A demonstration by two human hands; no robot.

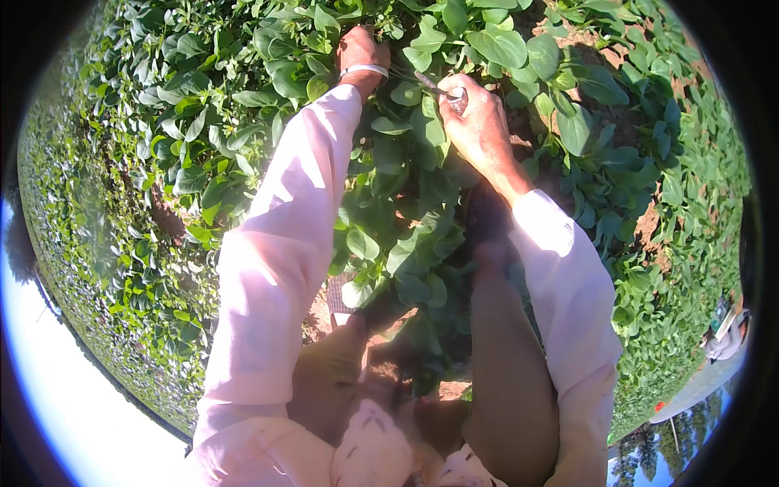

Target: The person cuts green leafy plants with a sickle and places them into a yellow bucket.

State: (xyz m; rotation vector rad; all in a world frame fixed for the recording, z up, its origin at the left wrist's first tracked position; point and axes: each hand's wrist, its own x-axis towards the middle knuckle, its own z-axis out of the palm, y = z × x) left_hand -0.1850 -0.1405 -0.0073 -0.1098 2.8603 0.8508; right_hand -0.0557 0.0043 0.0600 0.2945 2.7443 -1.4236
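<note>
My right hand (479, 122) is closed round the rounded grip of a hand tool (427, 80). Its thin dark shank points left toward my other hand, and the working end is lost among the leaves. Up among the broad green leafy plants (389, 154), my left hand (363, 53) reaches in with the back of the hand showing and a pale band at the wrist. Foliage and the hand itself hide its fingers, so I cannot see what they grip. Both forearms are in pale pink sleeves.
Dense leafy crop (187, 146) spreads on all sides, with patches of reddish soil (649, 227) between plants. My bent legs (511, 381) are below, near the plants. At the far right edge lies a greyish bundle (726, 337), with trees beyond.
</note>
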